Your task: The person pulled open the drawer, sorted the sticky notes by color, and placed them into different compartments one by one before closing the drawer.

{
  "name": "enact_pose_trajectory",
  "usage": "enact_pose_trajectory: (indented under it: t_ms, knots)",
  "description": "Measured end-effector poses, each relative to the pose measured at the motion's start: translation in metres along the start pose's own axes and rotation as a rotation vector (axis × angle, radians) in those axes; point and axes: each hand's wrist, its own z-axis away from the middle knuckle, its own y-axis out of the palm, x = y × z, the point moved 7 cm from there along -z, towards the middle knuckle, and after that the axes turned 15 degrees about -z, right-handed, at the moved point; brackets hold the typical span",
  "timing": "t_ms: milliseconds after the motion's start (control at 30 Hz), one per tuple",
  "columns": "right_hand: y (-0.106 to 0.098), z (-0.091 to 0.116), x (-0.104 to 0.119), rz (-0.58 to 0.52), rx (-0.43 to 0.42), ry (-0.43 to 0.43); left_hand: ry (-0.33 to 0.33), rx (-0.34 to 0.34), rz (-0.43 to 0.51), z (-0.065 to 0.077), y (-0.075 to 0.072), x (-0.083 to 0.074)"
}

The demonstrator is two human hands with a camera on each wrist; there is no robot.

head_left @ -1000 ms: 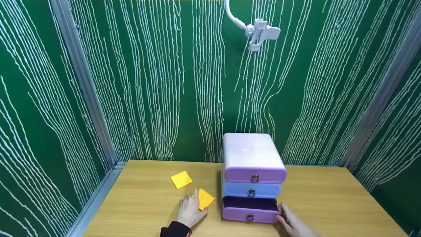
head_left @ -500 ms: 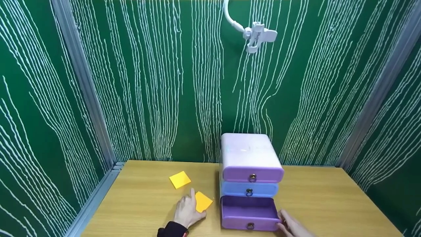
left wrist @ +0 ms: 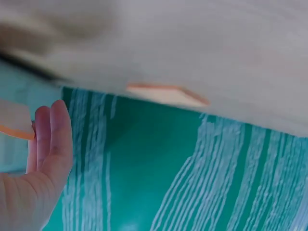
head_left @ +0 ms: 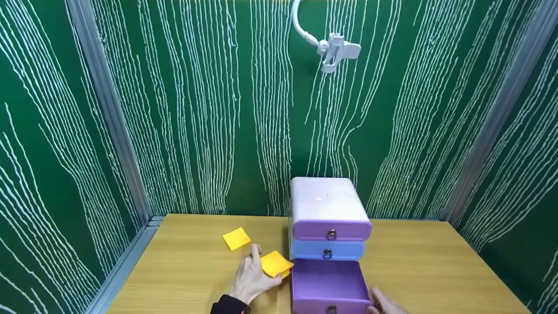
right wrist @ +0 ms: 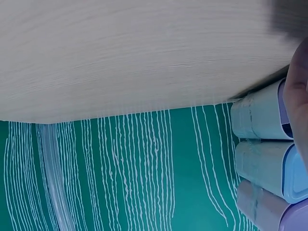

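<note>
My left hand (head_left: 253, 277) pinches a yellow-orange pad of sticky notes (head_left: 275, 263) just left of the lowest drawer. The pad is tilted up off the table. In the left wrist view, the held pad (left wrist: 17, 120) pokes in at the left edge beside the fingers. A second yellow sticky note pad (head_left: 236, 239) lies flat on the table behind that hand. The purple bottom drawer (head_left: 329, 281) is pulled far out, its inside bare. At its front right corner my right hand (head_left: 386, 302) holds the drawer's edge; the frame cuts off part of the hand.
The drawer unit (head_left: 329, 198) has a pale top, with a purple top drawer (head_left: 332, 230) and a blue middle drawer (head_left: 328, 250) both closed. A white phone clamp (head_left: 335, 52) hangs above. Green walls with white lines surround the wooden table (head_left: 418, 261).
The bottom drawer has slid further out towards me, my right hand moving with its edge. My left hand has lifted the nearer sticky note pad off the table.
</note>
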Motion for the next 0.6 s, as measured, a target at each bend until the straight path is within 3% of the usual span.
enact_pose_trajectory:
  t_ms: [200, 433, 600]
  knots:
    - [-0.003, 0.005, 0.005, 0.034, -0.011, 0.042, 0.054, 0.022, 0.135, 0.000, -0.016, -0.031]
    - [-0.002, 0.009, 0.011, 0.057, -0.061, -0.008, 0.139, 0.039, 0.254, 0.004, -0.017, -0.068]
    - [-0.001, 0.014, 0.012, 0.063, -0.099, 0.062, 0.192, 0.007, 0.323, 0.004, -0.015, -0.093]
